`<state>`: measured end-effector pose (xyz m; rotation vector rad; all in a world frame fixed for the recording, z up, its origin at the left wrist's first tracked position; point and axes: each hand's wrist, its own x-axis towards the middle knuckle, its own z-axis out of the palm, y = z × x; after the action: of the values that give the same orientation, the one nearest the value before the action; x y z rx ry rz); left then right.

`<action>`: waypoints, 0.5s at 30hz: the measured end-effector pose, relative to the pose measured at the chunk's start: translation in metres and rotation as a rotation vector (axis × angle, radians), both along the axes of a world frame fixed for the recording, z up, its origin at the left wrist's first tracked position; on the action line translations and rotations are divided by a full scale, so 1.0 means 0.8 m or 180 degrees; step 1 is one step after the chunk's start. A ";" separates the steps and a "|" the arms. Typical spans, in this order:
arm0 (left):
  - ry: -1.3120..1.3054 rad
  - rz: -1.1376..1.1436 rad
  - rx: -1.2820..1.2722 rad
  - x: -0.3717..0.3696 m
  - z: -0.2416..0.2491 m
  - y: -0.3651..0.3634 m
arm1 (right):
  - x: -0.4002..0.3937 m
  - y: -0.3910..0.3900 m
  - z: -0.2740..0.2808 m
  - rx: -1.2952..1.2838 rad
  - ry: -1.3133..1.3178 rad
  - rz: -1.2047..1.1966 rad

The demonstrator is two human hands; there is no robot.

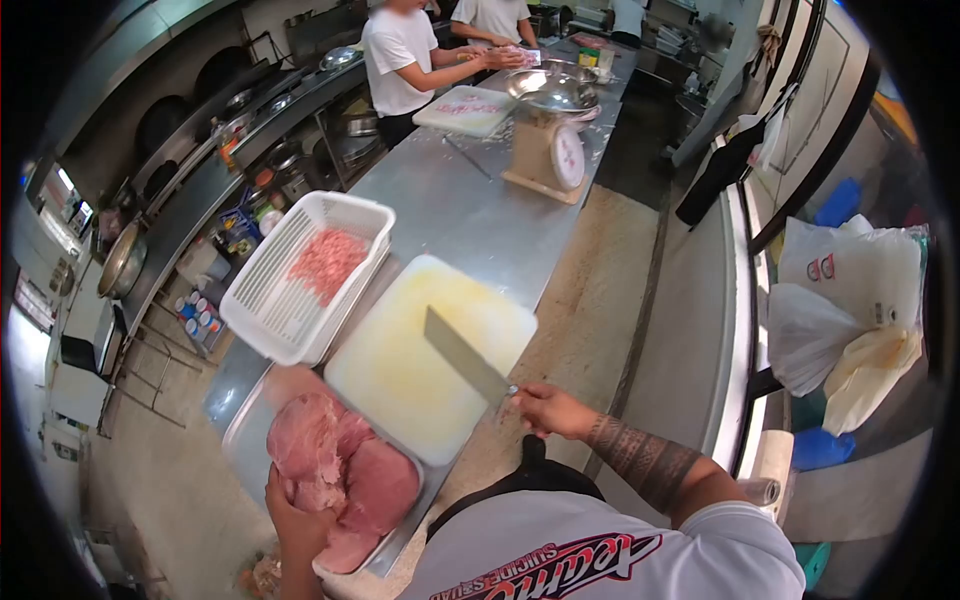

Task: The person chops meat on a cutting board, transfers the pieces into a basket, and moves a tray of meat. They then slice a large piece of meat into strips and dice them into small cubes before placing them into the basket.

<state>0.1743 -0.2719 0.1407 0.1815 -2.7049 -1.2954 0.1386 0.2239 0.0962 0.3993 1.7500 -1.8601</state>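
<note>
My right hand (555,410) is closed around the handle of a broad-bladed kitchen knife (462,355). Its blade extends over a white cutting board (385,375) with a yellowish, worn middle. My left hand (302,520) grips the near left side of a large piece of raw meat (300,440); some of its fingers are hidden by the meat. Other pink pieces lie beside it in a shallow metal tray (243,408). Beyond the tray, a white slotted plastic basket (290,347) holds small cut pieces of meat (330,262).
A scale (540,155) carrying a metal bowl (550,92) stands farther along the steel table (420,190). Near it lies another white board (440,117) with chopped bits. Two people in white shirts work at the far end. Shelves with pots line the left; plastic bags hang right.
</note>
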 end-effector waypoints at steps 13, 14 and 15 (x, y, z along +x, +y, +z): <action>0.0149 0.0175 -0.0973 -0.105 -0.017 0.244 | -0.166 0.085 0.016 0.0583 0.0327 0.1436; 0.0228 0.0130 -0.1077 -0.117 -0.022 0.248 | -0.174 0.087 0.017 0.0697 0.0447 0.1533; 0.0057 0.0178 -0.1053 -0.130 -0.023 0.252 | -0.181 0.090 0.018 0.0809 0.0563 0.1622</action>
<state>0.0699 -0.0699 0.1222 0.2051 -2.8245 -0.8136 -0.0063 0.2962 0.1105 -0.1220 1.9844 -1.3497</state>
